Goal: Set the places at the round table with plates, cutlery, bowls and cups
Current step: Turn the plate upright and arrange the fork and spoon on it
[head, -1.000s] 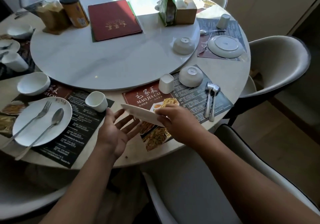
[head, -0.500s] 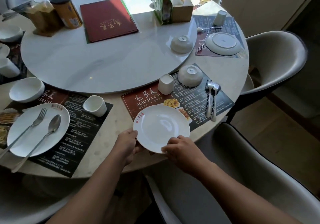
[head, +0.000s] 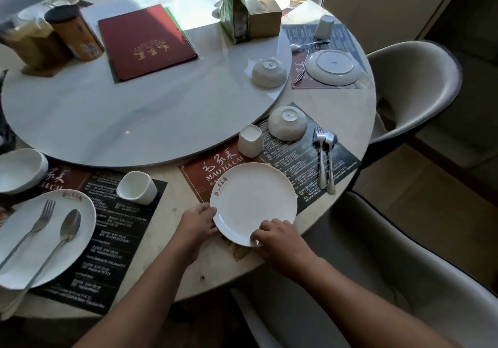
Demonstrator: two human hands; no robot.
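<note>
A white plate [head: 254, 203] with a small red mark lies face up on the red and black placemat [head: 285, 156] at the table's near edge. My left hand [head: 196, 222] grips its left rim and my right hand [head: 277, 236] grips its near rim. On the same mat stand an upturned white cup [head: 250, 140], an upturned bowl [head: 287, 123], and a fork [head: 320, 156] beside a spoon [head: 330, 162] at the right.
The place to the left holds a plate [head: 45, 237] with fork and spoon, a cup [head: 137, 187] and a bowl [head: 20, 170]. A lazy Susan [head: 134, 116] carries a red menu [head: 145, 39], jars and a tissue box [head: 265, 20]. Grey chairs [head: 415, 89] ring the table.
The plate was held tilted on edge in my right hand. It now lies flat and face up on the placemat, with both hands on its rim.
</note>
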